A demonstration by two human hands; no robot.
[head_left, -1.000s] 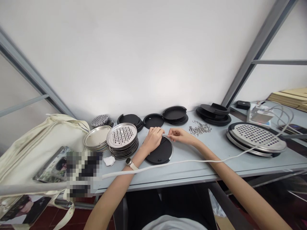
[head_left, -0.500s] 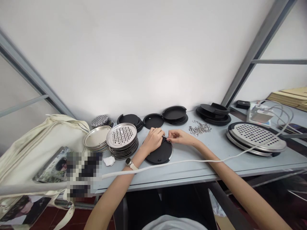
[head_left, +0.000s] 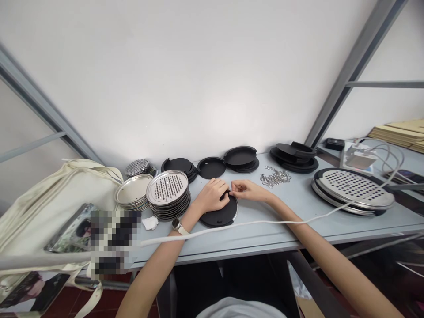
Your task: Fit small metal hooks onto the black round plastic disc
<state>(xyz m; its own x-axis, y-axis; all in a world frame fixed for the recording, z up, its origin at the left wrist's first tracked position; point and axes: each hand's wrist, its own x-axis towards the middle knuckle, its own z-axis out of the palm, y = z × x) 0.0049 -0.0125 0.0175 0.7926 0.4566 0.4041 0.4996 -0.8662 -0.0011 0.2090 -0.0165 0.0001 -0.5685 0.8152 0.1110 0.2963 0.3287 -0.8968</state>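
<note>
A black round disc (head_left: 219,215) with a silvery metal rim lies on the table in front of me. My left hand (head_left: 213,194) is closed over its far edge, fingers curled and thumb bent across the top. Close by on the right, my right hand (head_left: 243,190) pinches at the same edge with thumb and index finger. A small metal clip shows at these fingertips, mostly hidden now. Right of the hands is a loose pile of silvery clips (head_left: 274,177). To the left stands a stack of round grater plates (head_left: 168,189).
Behind lie black discs (head_left: 212,168) and stacked black lids (head_left: 241,156). Plain metal discs (head_left: 132,191) and a cream bag (head_left: 82,185) stand left. Larger perforated plates (head_left: 359,187) lie right. A white cable (head_left: 265,222) crosses in front, above my forearms.
My left fingers have shifted slightly, with the thumb lower and more bent over the disc. The clip seen between the hands is now mostly covered. The right hand stays almost in place.
</note>
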